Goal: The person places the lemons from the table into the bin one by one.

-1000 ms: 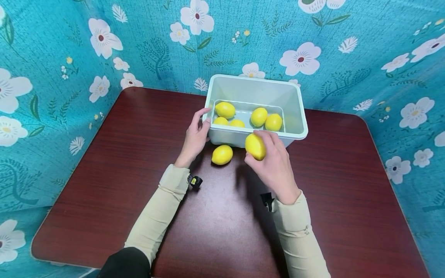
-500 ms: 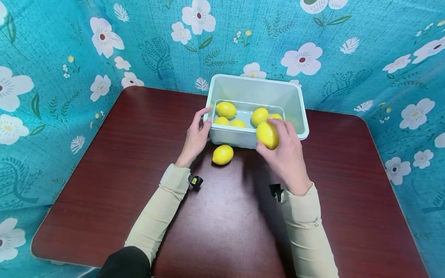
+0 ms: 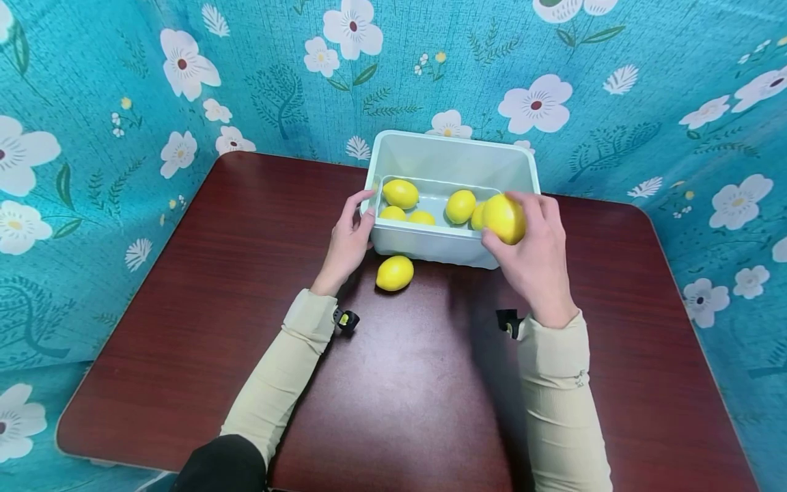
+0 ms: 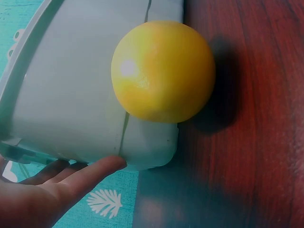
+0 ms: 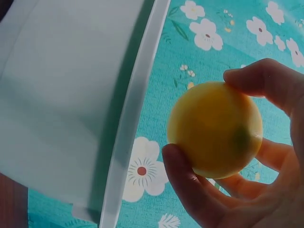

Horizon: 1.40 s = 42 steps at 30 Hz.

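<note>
In the head view my right hand [image 3: 537, 256] holds a lemon [image 3: 504, 217] over the front right rim of a pale grey-green plastic bin [image 3: 424, 244]. The right wrist view has its fingertips and thumb around this lemon [image 5: 213, 128], beside the bin's rim [image 5: 130, 109]. My left hand [image 3: 344, 242] touches the bin's left end near the front corner; from the left wrist, its extended fingers [image 4: 90, 178] lie against the wall. Several lemons, one of them at the left [image 3: 400, 194], lie inside the bin. Another lemon [image 3: 395, 273] rests on the table before it.
The bin stands at the back of a dark reddish-brown table [image 3: 203, 287]. Behind and beside the table hangs a turquoise flowered cloth [image 3: 430, 68]. A small black device [image 3: 346, 320] sits at the left wrist.
My right hand has carried its lemon rightward and farther back, from the bin's front to above its front right rim. The left hand stays at the bin; the lemon on the table has not moved.
</note>
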Each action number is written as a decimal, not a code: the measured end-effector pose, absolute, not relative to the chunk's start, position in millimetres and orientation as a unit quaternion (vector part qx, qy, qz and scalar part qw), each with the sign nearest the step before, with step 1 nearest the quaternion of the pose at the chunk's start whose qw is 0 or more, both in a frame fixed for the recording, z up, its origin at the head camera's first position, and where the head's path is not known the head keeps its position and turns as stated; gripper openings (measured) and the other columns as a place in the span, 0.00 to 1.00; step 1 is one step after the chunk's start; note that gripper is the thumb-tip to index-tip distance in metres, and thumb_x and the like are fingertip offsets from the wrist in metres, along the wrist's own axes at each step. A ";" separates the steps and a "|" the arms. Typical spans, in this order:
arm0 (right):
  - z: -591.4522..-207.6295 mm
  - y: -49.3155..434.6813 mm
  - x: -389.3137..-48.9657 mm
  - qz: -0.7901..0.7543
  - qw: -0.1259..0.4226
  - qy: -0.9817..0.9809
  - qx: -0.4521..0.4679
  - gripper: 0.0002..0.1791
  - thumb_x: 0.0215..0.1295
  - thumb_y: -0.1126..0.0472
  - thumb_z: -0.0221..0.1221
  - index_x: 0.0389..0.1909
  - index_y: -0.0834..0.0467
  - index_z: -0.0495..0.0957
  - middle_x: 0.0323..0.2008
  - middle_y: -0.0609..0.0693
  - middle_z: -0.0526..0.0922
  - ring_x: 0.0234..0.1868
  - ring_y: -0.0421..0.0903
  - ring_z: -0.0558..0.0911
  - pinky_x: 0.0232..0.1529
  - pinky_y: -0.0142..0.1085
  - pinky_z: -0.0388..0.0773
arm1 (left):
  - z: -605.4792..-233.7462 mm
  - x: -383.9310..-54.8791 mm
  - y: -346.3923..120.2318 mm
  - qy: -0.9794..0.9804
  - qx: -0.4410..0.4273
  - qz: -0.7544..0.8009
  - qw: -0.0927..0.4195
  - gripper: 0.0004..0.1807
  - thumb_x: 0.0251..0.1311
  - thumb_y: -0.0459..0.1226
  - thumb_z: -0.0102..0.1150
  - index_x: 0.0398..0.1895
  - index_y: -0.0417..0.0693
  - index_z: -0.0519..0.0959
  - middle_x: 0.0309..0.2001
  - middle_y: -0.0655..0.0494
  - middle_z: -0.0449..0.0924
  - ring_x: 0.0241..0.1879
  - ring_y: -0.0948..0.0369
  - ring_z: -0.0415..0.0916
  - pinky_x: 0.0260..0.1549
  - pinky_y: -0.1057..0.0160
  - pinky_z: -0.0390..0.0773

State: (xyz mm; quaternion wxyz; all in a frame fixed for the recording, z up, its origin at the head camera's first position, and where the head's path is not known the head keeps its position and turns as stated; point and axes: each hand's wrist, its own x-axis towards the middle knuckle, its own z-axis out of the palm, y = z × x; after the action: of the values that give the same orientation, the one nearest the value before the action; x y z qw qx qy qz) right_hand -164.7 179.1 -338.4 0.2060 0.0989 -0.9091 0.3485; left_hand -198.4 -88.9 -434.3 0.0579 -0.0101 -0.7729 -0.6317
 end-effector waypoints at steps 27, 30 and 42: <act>-339.2 189.1 -180.6 0.346 0.200 -0.914 0.077 0.30 0.55 0.60 0.64 0.61 0.61 0.72 0.57 0.62 0.69 0.57 0.58 0.69 0.55 0.56 0.70 | -435.1 -199.0 -89.0 -0.774 -0.005 -0.630 0.059 0.20 0.71 0.50 0.44 0.66 0.72 0.64 0.67 0.49 0.64 0.47 0.52 0.74 0.42 0.48 0.82; -341.8 189.5 -183.3 0.346 0.203 -0.913 0.076 0.29 0.55 0.61 0.64 0.60 0.61 0.72 0.57 0.63 0.68 0.57 0.58 0.69 0.55 0.56 0.70 | -435.2 -199.2 -89.1 -0.775 -0.005 -0.629 0.058 0.21 0.71 0.50 0.44 0.66 0.72 0.64 0.69 0.50 0.62 0.49 0.54 0.73 0.43 0.48 0.82; -355.1 193.5 -192.1 0.340 0.211 -0.914 0.072 0.29 0.55 0.61 0.65 0.59 0.62 0.72 0.58 0.63 0.69 0.57 0.60 0.67 0.55 0.55 0.66 | -434.0 -199.0 -88.6 -0.778 -0.001 -0.625 0.059 0.21 0.71 0.49 0.44 0.66 0.71 0.64 0.45 0.46 0.69 0.37 0.48 0.70 0.40 0.48 0.82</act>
State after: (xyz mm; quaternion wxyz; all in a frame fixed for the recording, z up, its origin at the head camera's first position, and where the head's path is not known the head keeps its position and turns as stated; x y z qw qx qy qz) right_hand -192.1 193.5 -355.1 0.2107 0.0722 -0.9136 0.3402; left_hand -199.0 -88.6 -434.0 0.0594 -0.0011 -0.7780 -0.6255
